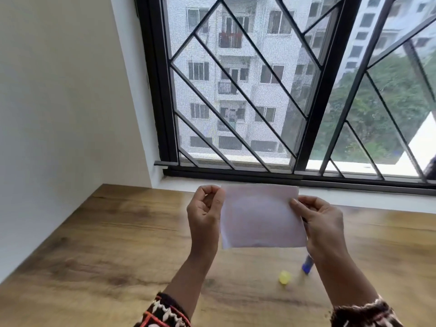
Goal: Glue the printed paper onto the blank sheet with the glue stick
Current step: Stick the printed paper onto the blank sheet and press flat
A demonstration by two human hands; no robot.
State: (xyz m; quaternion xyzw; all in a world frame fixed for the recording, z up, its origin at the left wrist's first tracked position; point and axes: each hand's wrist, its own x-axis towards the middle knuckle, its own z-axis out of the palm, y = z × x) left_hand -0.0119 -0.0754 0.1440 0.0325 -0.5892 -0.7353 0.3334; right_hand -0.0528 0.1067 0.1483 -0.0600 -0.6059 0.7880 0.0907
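Note:
A white sheet of paper (260, 215) is held upright above the wooden table (106, 244), its back toward me with a faint round shape showing through. My left hand (205, 208) pinches its upper left edge. My right hand (323, 223) grips its right edge. Below the paper, a blue glue stick (308, 265) lies on the table, partly hidden by my right wrist. Its yellow cap (284, 277) lies apart, to the left of it. I cannot tell whether this is one sheet or two together.
A window with a black frame and diagonal bars (247, 90) rises behind the table, above a white sill (188, 180). A white wall (59, 114) closes off the left side. My patterned sleeves (165, 312) show at the bottom.

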